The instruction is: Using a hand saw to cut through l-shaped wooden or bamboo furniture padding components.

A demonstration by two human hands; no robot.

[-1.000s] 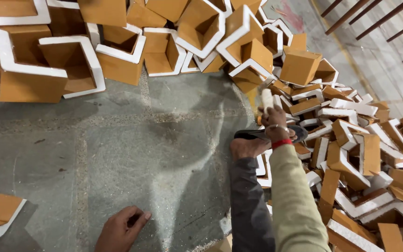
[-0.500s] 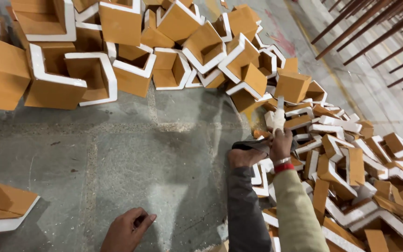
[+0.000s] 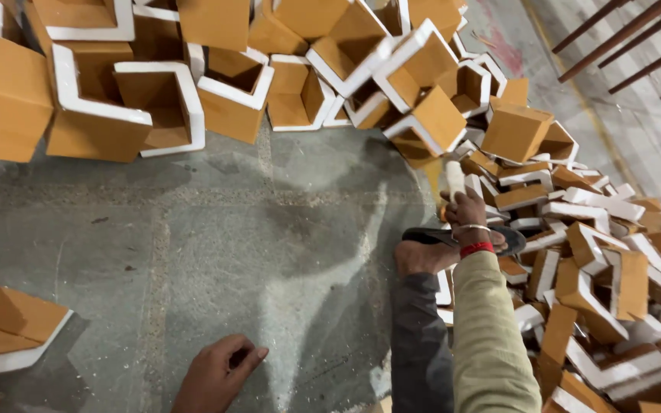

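Here, this is what I see from where I stand.

Right hand (image 3: 466,208): it reaches far out over the person's foot (image 3: 422,256) in a black sandal (image 3: 508,239). Its fingers are curled tight around a small white piece (image 3: 454,177).

White piece: it stands up out of the fist, at the near edge of the pile of orange and white pieces (image 3: 590,252) on the right.

Left hand (image 3: 218,375): it rests low on the grey floor (image 3: 193,252), near the person, well apart from the pile. The fingers are bent under, and I cannot tell if they hold anything.

Big boxes (image 3: 124,99): orange boxes with white rims lie tumbled along the far side and the left.

Step in hand: I think the person is picking one piece out of the pile.

Next move: I think it needs a firm hold and a clean lift, so the loose pieces beside it do not slide. The floor by the left hand looks like room to set it down.
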